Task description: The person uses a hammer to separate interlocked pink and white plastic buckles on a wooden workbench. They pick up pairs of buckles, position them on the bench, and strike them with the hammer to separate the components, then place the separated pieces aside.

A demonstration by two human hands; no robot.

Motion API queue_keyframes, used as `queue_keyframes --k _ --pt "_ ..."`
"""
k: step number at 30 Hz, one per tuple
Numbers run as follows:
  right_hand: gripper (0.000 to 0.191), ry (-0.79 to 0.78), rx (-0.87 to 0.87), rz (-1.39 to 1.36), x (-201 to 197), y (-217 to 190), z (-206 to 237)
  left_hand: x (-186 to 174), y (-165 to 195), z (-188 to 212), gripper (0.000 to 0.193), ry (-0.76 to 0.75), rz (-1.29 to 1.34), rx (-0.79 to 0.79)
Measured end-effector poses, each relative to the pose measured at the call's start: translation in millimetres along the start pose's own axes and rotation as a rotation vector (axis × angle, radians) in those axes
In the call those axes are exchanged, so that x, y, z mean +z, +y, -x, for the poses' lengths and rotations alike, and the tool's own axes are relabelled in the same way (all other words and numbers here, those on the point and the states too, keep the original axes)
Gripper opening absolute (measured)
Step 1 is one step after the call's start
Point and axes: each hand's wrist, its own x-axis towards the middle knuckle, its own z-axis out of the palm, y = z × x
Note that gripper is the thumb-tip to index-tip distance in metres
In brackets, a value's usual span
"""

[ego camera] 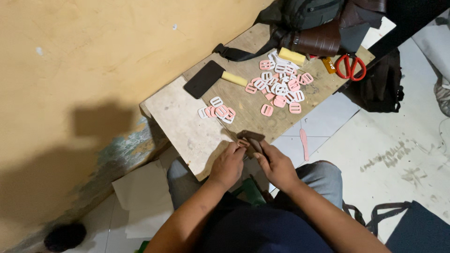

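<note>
At the near edge of the wooden counter (262, 124), my left hand (227, 165) and right hand (276, 164) have fingers clamped on a dark brown strap (251, 137) with a small pink plastic slider buckle (243, 143). Held over the edge, a slip could drop the buckle to the floor.

One printed item, no signs or screens

A small orange-yellow oblong (329, 64) with dark print on its upper face lies on the wooden bench (187, 126), touching the left side of the red-handled scissors (350, 66). It is too small to tell whether it is a pack or a labelled thing. Nothing else in view bears a label.
</note>
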Motion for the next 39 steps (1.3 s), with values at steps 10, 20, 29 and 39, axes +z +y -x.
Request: queue_keyframes --k 10,20,29,39 --pt "0.052 0.015 -0.030 -0.072 -3.0 8.6 5.6 -7.6 6.7 -5.0 0.029 0.023 0.094 -0.030" --pt "0.059 -0.008 0.430 -0.529 -15.5 8.5 12.9 -3.5 5.3 -22.7 0.014 0.295 0.334 -0.109" --pt "0.050 0.097 -0.080 -0.185 -0.4 15.9 21.6 6.7 -1.6 -43.9 0.013 0.305 0.520 -0.470" --pt "0.051 0.016 0.068 -0.042 -1.0 8.6 22.2 -1.2 4.3 -45.9 0.013 0.233 0.623 -0.552"
